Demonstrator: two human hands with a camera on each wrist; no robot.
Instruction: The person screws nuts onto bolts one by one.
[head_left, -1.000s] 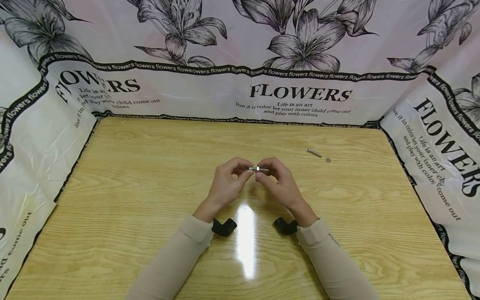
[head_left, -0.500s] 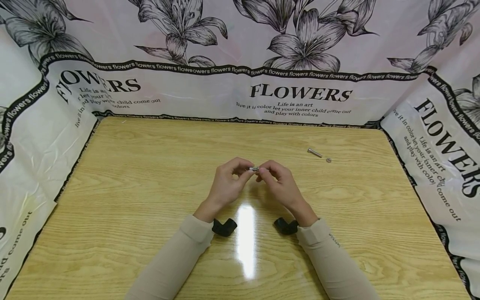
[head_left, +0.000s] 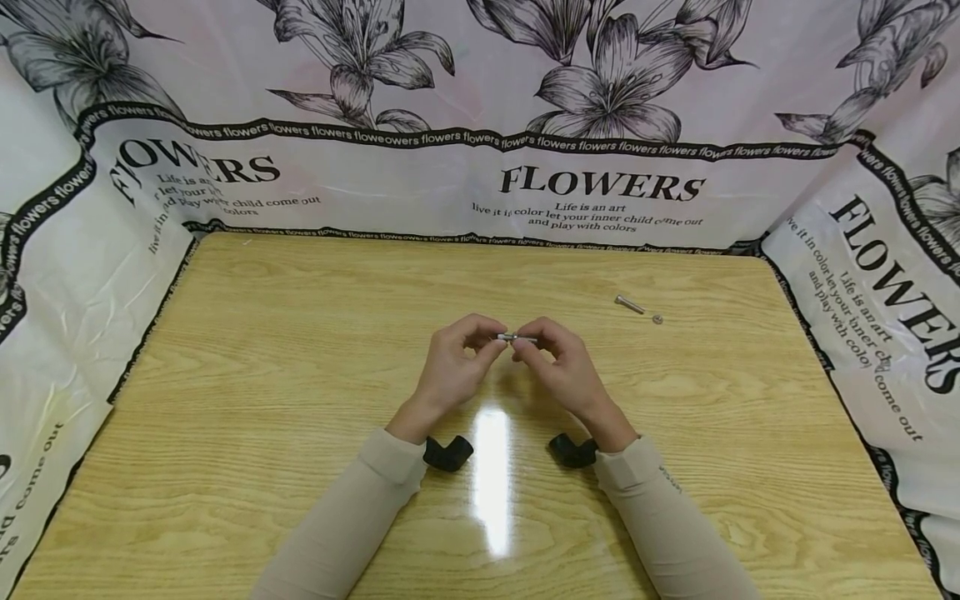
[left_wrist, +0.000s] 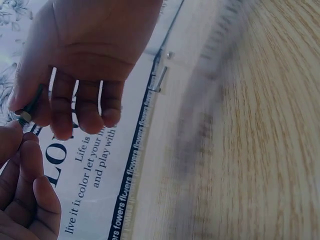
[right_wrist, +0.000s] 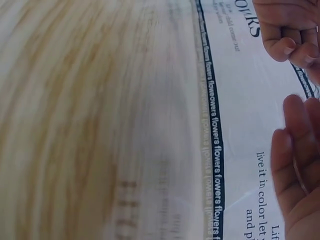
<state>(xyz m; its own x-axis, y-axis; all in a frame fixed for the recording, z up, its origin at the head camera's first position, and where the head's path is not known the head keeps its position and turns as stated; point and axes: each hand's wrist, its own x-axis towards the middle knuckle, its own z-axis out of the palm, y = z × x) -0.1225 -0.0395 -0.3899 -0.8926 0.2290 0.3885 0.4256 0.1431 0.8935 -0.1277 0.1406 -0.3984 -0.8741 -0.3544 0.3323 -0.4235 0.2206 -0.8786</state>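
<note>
In the head view, my left hand (head_left: 457, 367) pinches the left end of a metal bolt (head_left: 529, 339) above the middle of the table. My right hand (head_left: 558, 367) pinches a hex nut (head_left: 515, 337) on its shank with thumb and fingertips. The bolt lies roughly level, and its free end shows between the right thumb and fingers. In the left wrist view, the shank (left_wrist: 34, 101) looks dark green beside the right palm, and the nut (left_wrist: 25, 117) sits between both hands' fingertips. The right wrist view shows parts of both hands but not the bolt.
A second bolt (head_left: 629, 305) lies on the wood-grain table (head_left: 315, 333) at the back right, with a loose nut (head_left: 657, 319) beside its end. Flower-printed sheeting (head_left: 390, 183) walls the back and sides. Black wrist devices (head_left: 448, 455) sit at both cuffs.
The right thumb and fingers rolled over the nut and hid it half a second ago. They are now back, with nut and shank showing again. The left hand has stayed still.
</note>
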